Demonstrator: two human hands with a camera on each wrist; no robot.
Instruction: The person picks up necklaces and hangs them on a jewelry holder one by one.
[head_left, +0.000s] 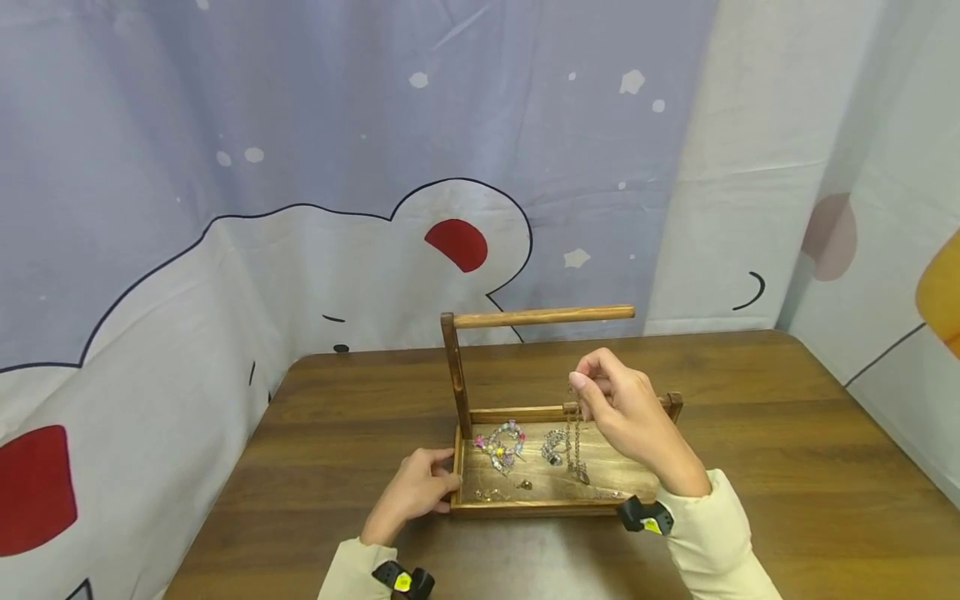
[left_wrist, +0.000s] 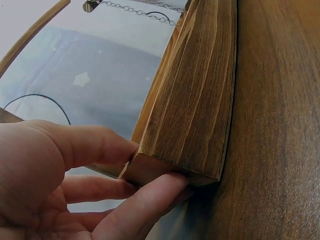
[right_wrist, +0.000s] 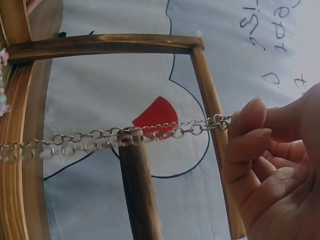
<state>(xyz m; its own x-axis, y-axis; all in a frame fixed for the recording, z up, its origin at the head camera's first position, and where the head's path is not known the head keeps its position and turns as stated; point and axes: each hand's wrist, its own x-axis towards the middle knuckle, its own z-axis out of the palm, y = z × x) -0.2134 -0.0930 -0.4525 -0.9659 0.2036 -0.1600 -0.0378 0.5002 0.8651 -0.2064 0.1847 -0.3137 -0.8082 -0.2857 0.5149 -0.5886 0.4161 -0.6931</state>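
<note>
We see the right hand [head_left: 628, 412] pinching a necklace [head_left: 577, 439] above the wooden tray [head_left: 532, 509]. Left hand [head_left: 416, 483] seems to pinch the tray's end wall.

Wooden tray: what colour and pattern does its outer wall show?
Its outer wall is brown with darker lengthwise grain, clearest in the left wrist view.

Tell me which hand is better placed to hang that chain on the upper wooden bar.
Likely the right hand: it pinches the chain, which hangs below the bar in the head view. The left hand grips the tray at its left end.
</note>
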